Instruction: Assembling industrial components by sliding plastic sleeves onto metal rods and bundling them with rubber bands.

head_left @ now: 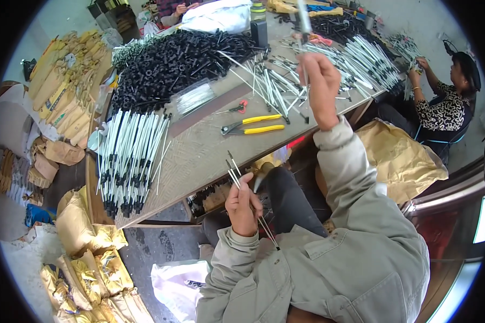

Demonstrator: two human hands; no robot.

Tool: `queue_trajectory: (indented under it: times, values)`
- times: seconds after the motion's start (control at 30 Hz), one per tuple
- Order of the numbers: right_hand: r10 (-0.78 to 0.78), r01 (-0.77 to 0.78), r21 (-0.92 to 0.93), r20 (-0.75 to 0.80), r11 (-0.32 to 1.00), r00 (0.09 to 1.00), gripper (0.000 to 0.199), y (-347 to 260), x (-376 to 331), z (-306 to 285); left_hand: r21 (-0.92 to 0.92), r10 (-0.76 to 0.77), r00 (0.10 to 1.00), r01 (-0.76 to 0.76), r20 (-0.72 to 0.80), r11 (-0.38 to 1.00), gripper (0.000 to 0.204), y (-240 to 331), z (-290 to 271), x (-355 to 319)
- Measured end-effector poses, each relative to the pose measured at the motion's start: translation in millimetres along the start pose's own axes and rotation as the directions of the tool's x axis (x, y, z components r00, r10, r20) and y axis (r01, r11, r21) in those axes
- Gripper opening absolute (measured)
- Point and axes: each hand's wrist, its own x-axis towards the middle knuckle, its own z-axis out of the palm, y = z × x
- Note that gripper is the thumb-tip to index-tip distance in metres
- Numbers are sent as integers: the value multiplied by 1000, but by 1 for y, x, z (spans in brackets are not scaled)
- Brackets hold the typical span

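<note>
My left hand (243,209) is closed around a few thin pale rods (266,229) with dark tips, held in front of my jacket off the table's near edge. Raised over the right part of the table, my right hand (321,81) pinches a pale rod (305,21) that stands nearly upright and is blurred at its top. Between the hands on the tabletop lie pliers with yellow handles (261,124) and small red-handled scissors (241,106). Loose white rods with black ends (275,89) are scattered just left of my right hand.
A big heap of black plastic parts (178,59) covers the table's far left. Bundled white rods (132,156) lie at its left edge, others (369,59) at the right. A seated person (447,102) works at right; another's hands (183,9) show behind. Yellow sacks (78,220) stand lower left.
</note>
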Motion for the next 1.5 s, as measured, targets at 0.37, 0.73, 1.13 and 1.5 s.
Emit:
queue_trajectory:
  times: [0.37, 0.73, 1.13, 1.5]
  values:
    - [663, -720, 162, 295, 674, 688, 15, -17, -189, 9, -105, 92, 972, -117, -215, 988, 36, 16, -3, 42]
    - [265, -337, -53, 734, 940, 625, 9, -12, -175, -4, 217, 330, 920, -285, -209, 934, 17, 4, 20, 31]
    - [565, -569, -758, -330, 318, 756, 48, 111, -2, -238, -251, 105, 994, -111, -38, 961, 27, 16, 13, 22]
    - [639, -669, -21, -273, 743, 719, 21, 66, -76, -201, -204, -3, 997, 18, 72, 979, 27, -1, 12, 10]
